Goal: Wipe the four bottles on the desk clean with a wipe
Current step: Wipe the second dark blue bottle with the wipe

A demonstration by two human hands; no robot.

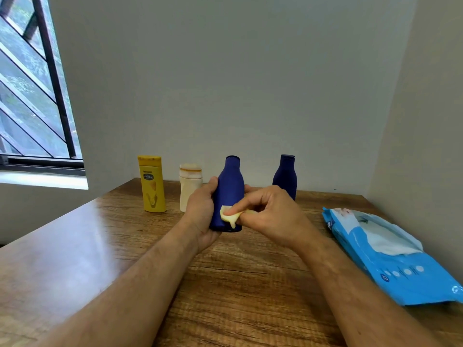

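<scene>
While the left hand (200, 211) grips the near blue bottle (229, 194) upright, apparently lifted just above the desk (225, 284), the right hand (268, 211) pinches a small wipe (229, 216) against its lower front. The yellow bottle (152, 184), cream bottle (189, 186) and far blue bottle (284, 176) stand behind. Which of these are already clean cannot be told; the wipe pack (390, 254) lies open at right.

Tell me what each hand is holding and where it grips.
The left hand wraps the lower body of the blue bottle, lifted off the desk. The right hand pinches a crumpled yellowish wipe in its fingertips, pressed on the bottle's lower front.
</scene>
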